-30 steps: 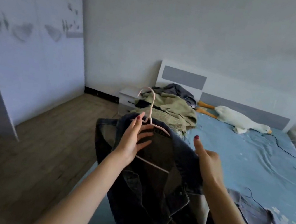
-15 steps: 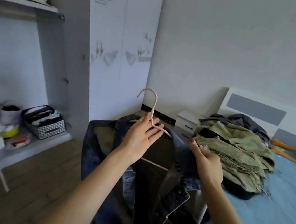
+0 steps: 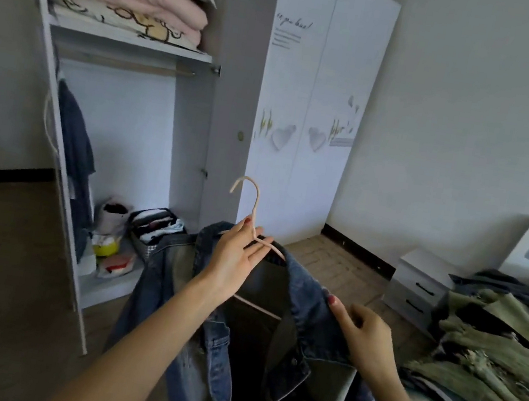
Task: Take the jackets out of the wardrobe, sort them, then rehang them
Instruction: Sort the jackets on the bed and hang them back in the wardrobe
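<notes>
Bare rail [image 3: 122, 64] beside hanging dark garment [image 3: 74, 142]

Both bare forearms reach forward and up from the bottom edge. Left arm runs diagonally from lower left, wrist bent slightly back; left hand [image 3: 236, 258] raised higher than the right, back of hand toward the camera, thumb and fingers pinching the neck of the hanger [image 3: 255, 219], other fingers fairly straight and spread forward. Red nail polish visible on the thumb. Right arm comes in from lower right; right hand [image 3: 364, 337] lower, fingers curled, thumb and fingertips gripping the collar edge of the denim jacket [image 3: 213, 358]. Hands well apart.
</notes>
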